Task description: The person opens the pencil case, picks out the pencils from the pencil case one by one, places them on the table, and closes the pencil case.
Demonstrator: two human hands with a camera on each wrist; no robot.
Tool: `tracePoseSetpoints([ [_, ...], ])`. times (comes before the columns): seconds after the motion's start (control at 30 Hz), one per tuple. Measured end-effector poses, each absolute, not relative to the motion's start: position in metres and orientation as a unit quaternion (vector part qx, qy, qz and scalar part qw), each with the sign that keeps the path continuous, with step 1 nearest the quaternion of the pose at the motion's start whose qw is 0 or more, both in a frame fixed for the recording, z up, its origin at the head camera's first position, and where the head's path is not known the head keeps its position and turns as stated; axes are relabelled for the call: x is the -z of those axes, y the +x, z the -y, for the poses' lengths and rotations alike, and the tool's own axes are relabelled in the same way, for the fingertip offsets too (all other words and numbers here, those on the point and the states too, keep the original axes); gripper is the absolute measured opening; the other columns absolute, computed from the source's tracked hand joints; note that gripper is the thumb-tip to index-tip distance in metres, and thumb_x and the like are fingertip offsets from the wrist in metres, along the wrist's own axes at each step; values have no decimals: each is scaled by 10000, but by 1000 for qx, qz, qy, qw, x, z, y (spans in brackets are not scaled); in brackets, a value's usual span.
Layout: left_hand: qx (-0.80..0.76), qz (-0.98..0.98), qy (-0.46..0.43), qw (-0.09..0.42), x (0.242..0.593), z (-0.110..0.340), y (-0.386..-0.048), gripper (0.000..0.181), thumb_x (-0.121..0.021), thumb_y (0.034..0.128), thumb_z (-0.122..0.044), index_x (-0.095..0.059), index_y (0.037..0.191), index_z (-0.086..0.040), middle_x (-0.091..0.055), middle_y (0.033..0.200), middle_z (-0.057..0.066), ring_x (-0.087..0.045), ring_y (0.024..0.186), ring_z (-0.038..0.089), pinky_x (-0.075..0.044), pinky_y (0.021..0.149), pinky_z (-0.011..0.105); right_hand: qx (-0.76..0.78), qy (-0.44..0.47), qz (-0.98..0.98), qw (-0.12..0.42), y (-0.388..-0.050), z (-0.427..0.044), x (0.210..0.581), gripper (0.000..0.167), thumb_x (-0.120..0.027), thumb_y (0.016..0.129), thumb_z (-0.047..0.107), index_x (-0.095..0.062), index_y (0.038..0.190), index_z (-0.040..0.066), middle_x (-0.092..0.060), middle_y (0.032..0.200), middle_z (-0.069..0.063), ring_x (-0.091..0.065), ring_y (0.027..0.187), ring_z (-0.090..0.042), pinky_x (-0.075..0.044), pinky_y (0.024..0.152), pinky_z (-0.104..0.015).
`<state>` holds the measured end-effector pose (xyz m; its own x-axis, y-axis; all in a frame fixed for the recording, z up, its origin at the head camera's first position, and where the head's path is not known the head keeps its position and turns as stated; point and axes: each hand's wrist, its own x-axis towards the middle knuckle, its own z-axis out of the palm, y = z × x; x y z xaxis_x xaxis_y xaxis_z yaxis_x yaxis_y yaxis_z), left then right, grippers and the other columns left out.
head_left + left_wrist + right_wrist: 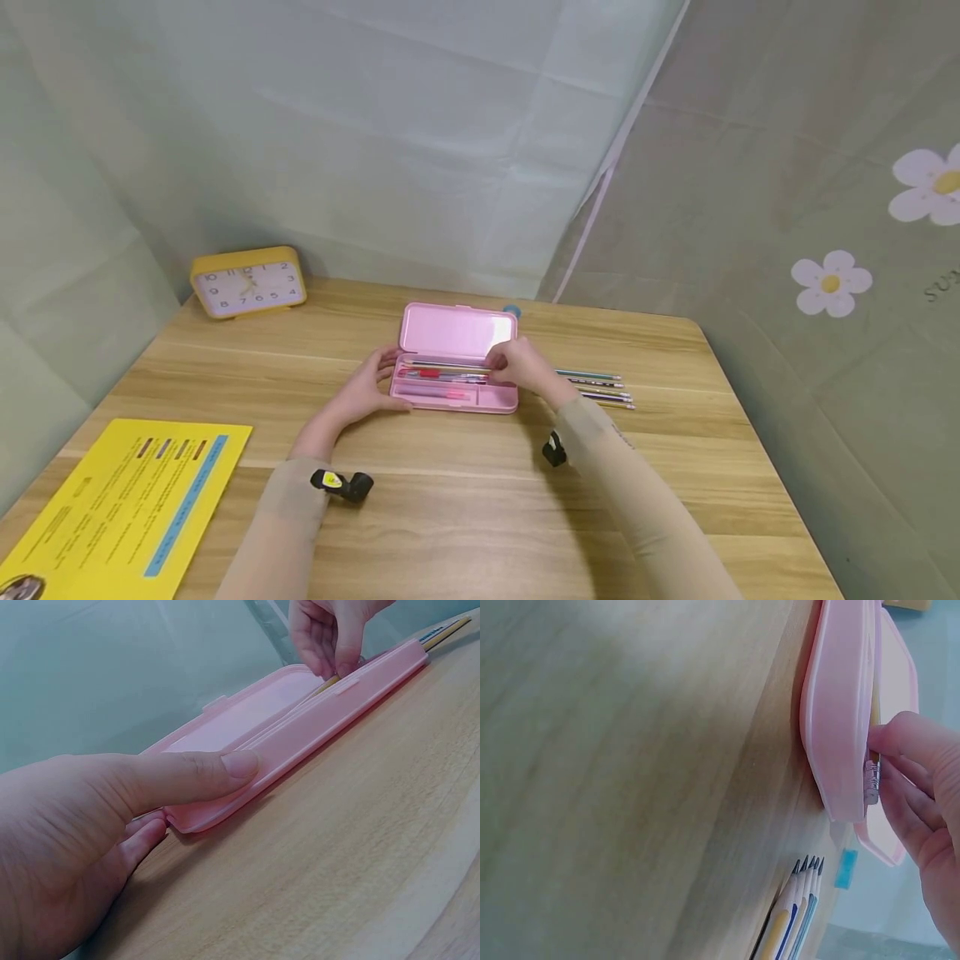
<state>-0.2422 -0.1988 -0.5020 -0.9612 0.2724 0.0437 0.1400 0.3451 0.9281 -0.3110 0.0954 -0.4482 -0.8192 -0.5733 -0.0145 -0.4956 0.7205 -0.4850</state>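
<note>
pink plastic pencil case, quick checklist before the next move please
1. Lid of the rectangular pink plastic pencil case open: ok, swung back.
2. Case steadied: ok, left hand holds its left end.
3. Slim yellow pencil with eraser tip released: not ok, right hand pinches it near that tip.
4. That pencil fully seated: cannot tell, its underside is hidden.
5. Sharpened, colour-striped wooden pencils together: ok, lying side by side on the wood-grain table, right of the case.

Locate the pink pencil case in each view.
Head: pink pencil case just below centre, lid open.
Left wrist: slants toward upper right from the left hand.
Right wrist: upper right, cut by the top edge.
Shared landmark: right hand, pinching a pencil at the case.
</note>
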Motion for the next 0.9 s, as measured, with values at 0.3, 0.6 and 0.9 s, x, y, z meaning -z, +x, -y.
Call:
tracePoseSetpoints([
  [0.3, -558, -818, 125, 63, 502, 199, -241, 1097, -882, 711, -146, -159, 1511, 58, -271, 1515, 320, -326, 1391, 496, -308, 1183, 538, 234, -299, -923, 63, -310, -96, 448, 157, -783, 782, 33, -746, 934, 42, -757, 912, -93, -716, 832, -179, -604, 777, -219],
  [0.6, -564, -814, 125, 63, 499, 198, -241, 1096, -882, 708, -134, -160, 1509, 65, -271, 1516, 321, -326, 1393, 493, -305, 1186, 532, 236, -297, -924, 58, -309, -97, 450, 147, -801, 783, 77, -751, 921, 58, -759, 903, -81, -716, 819, -164, -602, 762, -208],
  [0.9, -566, -812, 129, 58, 500, 198, -242, 1092, -885, 701, -124, -171, 1503, 71, -283, 1507, 321, -331, 1387, 497, -307, 1183, 533, 265, -323, -908, 23, -309, -103, 452, 109, -750, 787, 10, -749, 890, 45, -752, 872, -72, -703, 794, -156, -594, 732, -182],
])
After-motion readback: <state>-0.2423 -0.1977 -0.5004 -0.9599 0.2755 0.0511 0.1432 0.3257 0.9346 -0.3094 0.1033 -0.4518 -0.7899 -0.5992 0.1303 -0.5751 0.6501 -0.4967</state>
